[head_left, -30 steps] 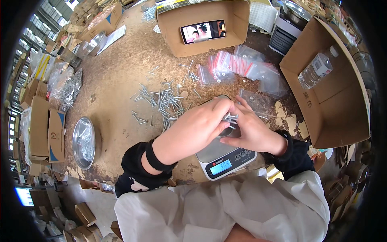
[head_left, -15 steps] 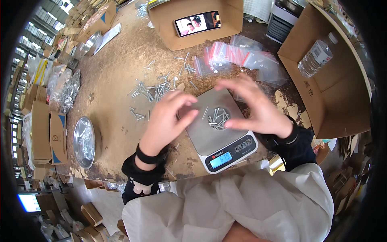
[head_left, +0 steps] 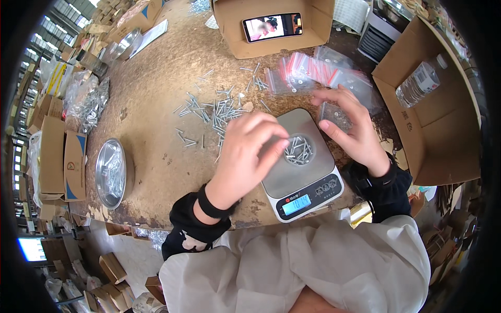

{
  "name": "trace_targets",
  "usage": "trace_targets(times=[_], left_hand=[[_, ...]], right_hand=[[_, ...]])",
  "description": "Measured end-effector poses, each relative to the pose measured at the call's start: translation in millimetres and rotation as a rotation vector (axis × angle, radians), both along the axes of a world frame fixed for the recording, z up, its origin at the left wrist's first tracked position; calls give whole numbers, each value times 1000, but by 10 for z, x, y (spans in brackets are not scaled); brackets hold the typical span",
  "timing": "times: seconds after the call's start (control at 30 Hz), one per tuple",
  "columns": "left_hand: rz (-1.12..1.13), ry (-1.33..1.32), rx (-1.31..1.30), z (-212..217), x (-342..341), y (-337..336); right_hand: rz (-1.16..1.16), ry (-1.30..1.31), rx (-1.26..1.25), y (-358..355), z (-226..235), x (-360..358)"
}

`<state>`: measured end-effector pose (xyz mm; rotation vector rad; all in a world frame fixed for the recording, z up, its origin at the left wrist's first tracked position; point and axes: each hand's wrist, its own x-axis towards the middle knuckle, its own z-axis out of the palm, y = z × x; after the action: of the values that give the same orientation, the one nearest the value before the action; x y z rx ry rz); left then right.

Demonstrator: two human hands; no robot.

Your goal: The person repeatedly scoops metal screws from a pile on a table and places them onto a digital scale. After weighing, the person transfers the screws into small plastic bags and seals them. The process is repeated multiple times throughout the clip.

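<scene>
A digital scale (head_left: 275, 177) with a steel plate stands in front of me. On its plate rests a small round cup (head_left: 312, 160) full of silvery screws (head_left: 299, 150). My left hand (head_left: 249, 152) is at the cup's left rim, thumb and fingertips drawn together; whatever they pinch is hidden. To the right of the scale, my right hand (head_left: 356, 128) hovers with thumb and fingers apart, holding nothing. Beneath it lies a clear plastic bag (head_left: 334, 116). Loose screws (head_left: 209, 110) are heaped on the worn tabletop (head_left: 156, 88), beyond my left hand.
Red-edged zip bags (head_left: 308, 72) are piled behind the scale. A phone (head_left: 272, 27) leans inside an open carton (head_left: 229, 44). At right, another carton (head_left: 417, 141) holds a water bottle (head_left: 418, 83). A steel bowl (head_left: 99, 177) containing plastic sits at left.
My left hand has come right to the cup's rim, and my right hand has drawn away from it. The loose screw beside the cup no longer shows; the scale's reading has changed.
</scene>
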<state>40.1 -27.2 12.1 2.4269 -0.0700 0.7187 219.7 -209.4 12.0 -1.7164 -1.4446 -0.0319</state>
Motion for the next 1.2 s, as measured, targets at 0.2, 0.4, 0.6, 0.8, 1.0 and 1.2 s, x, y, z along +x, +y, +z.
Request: trace_targets(times=[0.2,0.4,0.6,0.8,1.0,1.2], left_hand=[[331,154,33,-48,-177,659],[401,503,225,-256,-413,861],[411,510,228,-390,-265,688],[415,432,331,-439,-248,769],[442,298,222,-371,-230,798],[495,197,210,-351,-217,863]], right_hand=[[-16,-57,-26,-26,30,-43],[-4,-92,-37,22,11,-42],[22,-43,-49,13,-6,-49],[11,-41,-28,16,-32,-16],[7,-45,-34,15,-39,17],[-10,-85,-33,27,-58,31]])
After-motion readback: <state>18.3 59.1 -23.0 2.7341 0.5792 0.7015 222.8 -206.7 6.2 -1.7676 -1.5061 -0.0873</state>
